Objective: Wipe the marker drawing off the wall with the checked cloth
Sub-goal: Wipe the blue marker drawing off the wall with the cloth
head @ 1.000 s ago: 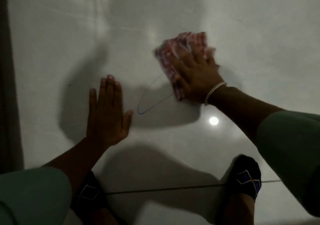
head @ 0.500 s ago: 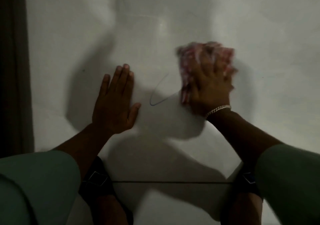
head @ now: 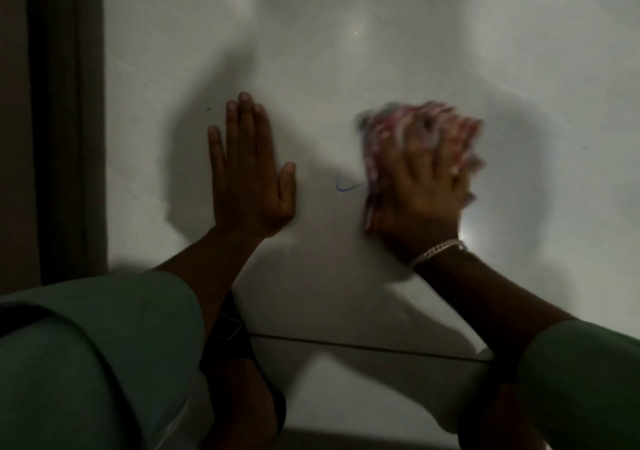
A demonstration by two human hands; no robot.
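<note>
A short blue curved marker line is left on the pale wall, between my two hands. My right hand presses the red-and-white checked cloth flat against the wall just right of that line; hand and cloth are motion-blurred. The cloth shows above and left of my fingers and covers whatever lies beneath it. My left hand lies flat on the wall with fingers together pointing up, left of the line, holding nothing.
A dark brown door frame or strip runs down the left edge. A thin dark seam crosses below, where wall meets floor. My feet in dark footwear and green sleeves fill the bottom.
The blue outline has shrunk from a long loop to a short curve as the cloth wiped over it. My right hand shifted down and left relative to the line. My left hand stayed planted.
</note>
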